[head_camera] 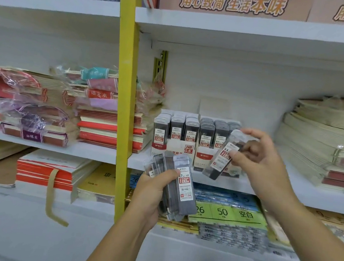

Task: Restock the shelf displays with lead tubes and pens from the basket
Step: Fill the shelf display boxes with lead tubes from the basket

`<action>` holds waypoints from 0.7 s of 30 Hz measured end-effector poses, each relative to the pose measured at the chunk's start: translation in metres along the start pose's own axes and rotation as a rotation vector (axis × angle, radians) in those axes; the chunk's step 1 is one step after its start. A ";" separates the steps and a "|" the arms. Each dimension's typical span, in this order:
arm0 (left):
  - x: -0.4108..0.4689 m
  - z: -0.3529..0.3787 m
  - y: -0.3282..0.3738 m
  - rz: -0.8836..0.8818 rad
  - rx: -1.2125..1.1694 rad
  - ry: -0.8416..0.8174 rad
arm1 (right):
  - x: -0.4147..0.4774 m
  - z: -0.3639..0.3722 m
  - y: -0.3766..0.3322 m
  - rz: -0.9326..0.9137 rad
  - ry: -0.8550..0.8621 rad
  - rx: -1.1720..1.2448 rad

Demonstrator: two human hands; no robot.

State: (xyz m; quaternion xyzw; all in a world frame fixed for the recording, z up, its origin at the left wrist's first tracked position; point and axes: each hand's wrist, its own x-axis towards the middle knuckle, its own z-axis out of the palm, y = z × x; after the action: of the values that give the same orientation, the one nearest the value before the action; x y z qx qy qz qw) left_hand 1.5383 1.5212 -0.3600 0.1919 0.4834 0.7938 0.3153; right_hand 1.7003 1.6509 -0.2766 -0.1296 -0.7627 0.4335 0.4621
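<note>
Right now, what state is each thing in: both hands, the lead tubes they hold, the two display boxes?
left hand, grips the bundle of lead tubes
bundle of lead tubes, fanned, roughly upright, not yet shelved
right hand, pinches the single lead tube
single lead tube, tilted, in the air before the 0.7 display box
0.5 display box, three columns full at the front
0.7 display box, two columns full, third partly hidden

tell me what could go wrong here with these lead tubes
1. The left hand grips a fanned stack of tubes; one may slip out.
2. The right hand pinches a single tube that seems marked 0.5, in front of the 0.7 box; it might land there instead of the 0.5 box.
</note>
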 end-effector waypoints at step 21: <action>0.020 -0.059 0.036 0.097 -0.054 0.150 | 0.105 0.094 -0.002 -0.391 -0.160 -1.005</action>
State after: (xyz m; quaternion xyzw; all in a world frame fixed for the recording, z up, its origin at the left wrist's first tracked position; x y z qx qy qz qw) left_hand 1.4769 1.4847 -0.3546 0.1465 0.4740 0.8331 0.2447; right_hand 1.5673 1.6619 -0.2307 -0.1570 -0.9186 -0.0701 0.3559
